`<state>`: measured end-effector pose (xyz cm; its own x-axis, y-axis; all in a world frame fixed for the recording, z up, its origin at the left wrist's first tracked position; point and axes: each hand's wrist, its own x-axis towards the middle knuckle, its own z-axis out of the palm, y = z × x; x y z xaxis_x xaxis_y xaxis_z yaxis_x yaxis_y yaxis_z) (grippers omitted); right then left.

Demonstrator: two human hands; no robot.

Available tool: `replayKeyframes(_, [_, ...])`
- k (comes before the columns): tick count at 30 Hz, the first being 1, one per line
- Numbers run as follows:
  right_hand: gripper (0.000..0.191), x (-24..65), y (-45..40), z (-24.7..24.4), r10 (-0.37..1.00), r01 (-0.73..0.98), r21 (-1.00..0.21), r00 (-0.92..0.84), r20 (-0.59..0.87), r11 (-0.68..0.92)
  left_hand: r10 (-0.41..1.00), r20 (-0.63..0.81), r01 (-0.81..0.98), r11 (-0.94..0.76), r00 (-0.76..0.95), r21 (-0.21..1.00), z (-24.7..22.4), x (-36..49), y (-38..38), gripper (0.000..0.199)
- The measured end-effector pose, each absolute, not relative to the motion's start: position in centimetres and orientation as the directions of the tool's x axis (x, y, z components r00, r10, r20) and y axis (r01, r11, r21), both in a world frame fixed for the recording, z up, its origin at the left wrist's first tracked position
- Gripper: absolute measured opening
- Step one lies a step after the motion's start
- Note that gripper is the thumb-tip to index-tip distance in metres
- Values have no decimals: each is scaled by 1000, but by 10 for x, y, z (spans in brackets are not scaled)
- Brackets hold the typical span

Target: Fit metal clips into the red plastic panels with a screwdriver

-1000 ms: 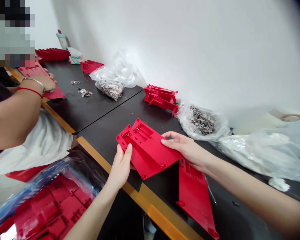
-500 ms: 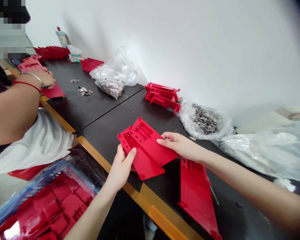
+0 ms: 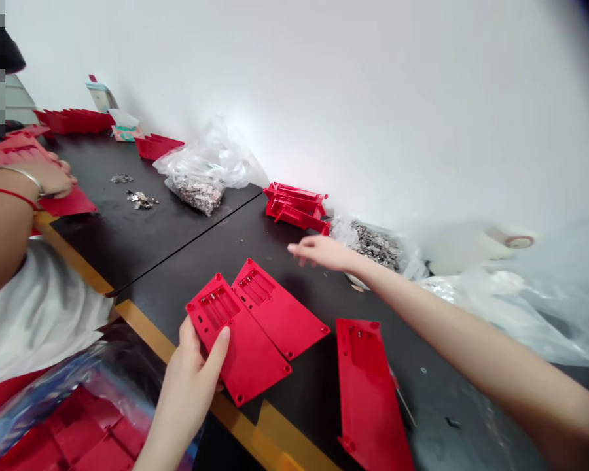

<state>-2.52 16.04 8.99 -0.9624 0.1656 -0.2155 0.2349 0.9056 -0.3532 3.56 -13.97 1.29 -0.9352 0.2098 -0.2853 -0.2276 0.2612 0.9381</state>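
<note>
My left hand grips the near edge of a red plastic battery panel, thumb on its face. The panel has a recessed slotted compartment with small metal contacts at its far end. Another red panel lies right against it on the table. My right hand is stretched out above the table with nothing visible in it, its fingers loosely apart. Just beyond it are stacked red panels, and an opened clear bag of small metal pieces lies partly behind the hand.
A third red panel lies at the right, a thin tool beside it. A co-worker's hand holds a panel at the left, near loose metal pieces and another bag. Below left, a plastic-lined box contains red panels.
My right hand has let go of the second panel and moved away toward the stacked panels. My left hand still holds its panel, and the view has shifted to the right.
</note>
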Motion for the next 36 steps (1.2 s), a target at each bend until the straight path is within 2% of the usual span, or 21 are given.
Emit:
replayKeyframes(2, [35, -52, 178, 86, 287, 270, -163, -954, 89, 949, 167, -241, -194, 258, -956, 946, 13, 36, -138, 68])
replayKeyframes(5, [32, -82, 201, 76, 278, 294, 26, -924, 261, 955, 121, -178, -137, 291, -976, 947, 10, 35, -137, 61])
replayKeyframes(11, [24, -83, 196, 67, 82, 153, 270, -963, 258, 951, 99, -161, -140, 194, -982, 971, 4, 36, -136, 51])
replayKeyframes(15, [25, -45, 156, 61, 26, 85, 339, -984, 175, 937, 52, -172, -157, 216, -984, 964, 2, 40, -134, 50])
replayKeyframes(19, [20, -6, 121, 54, -45, -5, 356, -993, 105, 935, 13, -144, -137, 242, -989, 961, 3, 42, -131, 49])
replayKeyframes(21, [33, 4, 116, 55, -59, -40, 260, -996, 65, 965, 12, -132, -126, 231, -991, 965, 4, 42, -130, 48])
replayKeyframes(23, [45, 7, 119, 59, -34, -32, 68, -999, 32, 997, 14, -124, -118, 224, -992, 967, 5, 43, -129, 47])
replayKeyframes(26, [43, 0, 135, 66, 68, 62, -223, -998, 19, 973, 8, -126, -121, 232, -992, 965, 7, 44, -128, 45])
replayKeyframes(29, [54, -9, 150, 65, 209, 242, -484, -970, -123, 841, 4, -136, -131, 244, -991, 961, 6, 44, -128, 49])
replayKeyframes(31, [46, -12, 154, 62, 186, 294, -641, -955, -232, 709, 10, -150, -144, 243, -989, 959, 2, 43, -130, 52])
replayKeyframes(33, [36, -9, 152, 61, 153, 266, -737, -964, -219, 621, 13, -164, -156, 244, -986, 957, -2, 42, -131, 53])
replayKeyframes(36, [37, 0, 144, 68, 200, 214, -799, -972, -120, 561, 20, -163, -153, 254, -986, 955, -5, 41, -132, 54])
